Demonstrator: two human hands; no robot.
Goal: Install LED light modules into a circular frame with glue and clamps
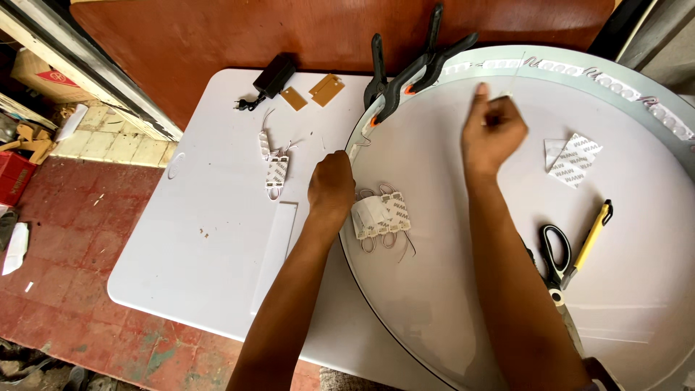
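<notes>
My left hand (331, 185) rests on the left rim of a large round white sign panel (449, 275), fingers curled over the raised edge. My right hand (494, 130) hovers over the panel's upper part, pinching a thin white strip (515, 76) that runs up to the rim. A row of small white light modules with wire loops (579, 70) lines the inside of the upper rim. A loose bundle of the same modules (380, 214) lies on the panel just right of my left hand.
Black spring clamps (405, 72) grip the panel's top-left rim. Scissors (554, 250), a yellow utility knife (590, 239) and peeled tape backings (573, 156) lie on the panel. On the white table (210, 217) sit more modules (275, 163), a black power adapter (271, 78), two tan plates and a white strip.
</notes>
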